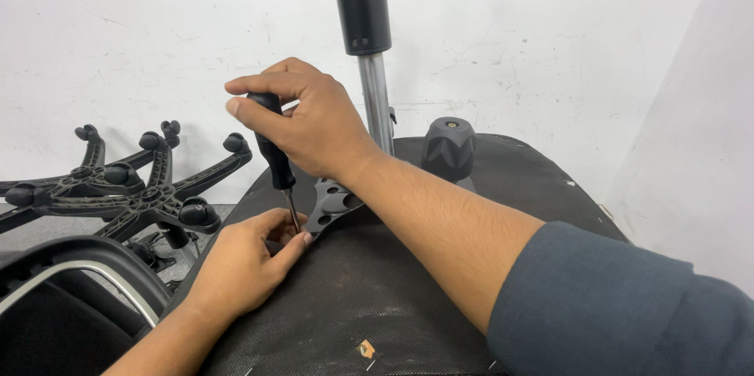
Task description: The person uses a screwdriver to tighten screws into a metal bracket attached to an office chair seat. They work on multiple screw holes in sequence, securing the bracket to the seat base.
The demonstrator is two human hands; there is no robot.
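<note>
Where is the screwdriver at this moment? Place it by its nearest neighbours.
In the head view, the screwdriver stands upright left of centre, its black handle gripped by the right hand, its tip beside the left hand fingers at the metal plate.

We see the black mesh chair seat [377, 297] turned upside down. A gray metal plate [330, 199] with holes and a black knob [449, 148] sit on it.

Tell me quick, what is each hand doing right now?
Left hand: fingers pinched at the screwdriver's tip, resting on the upturned seat.
Right hand: closed around the black screwdriver handle, held upright.
</note>
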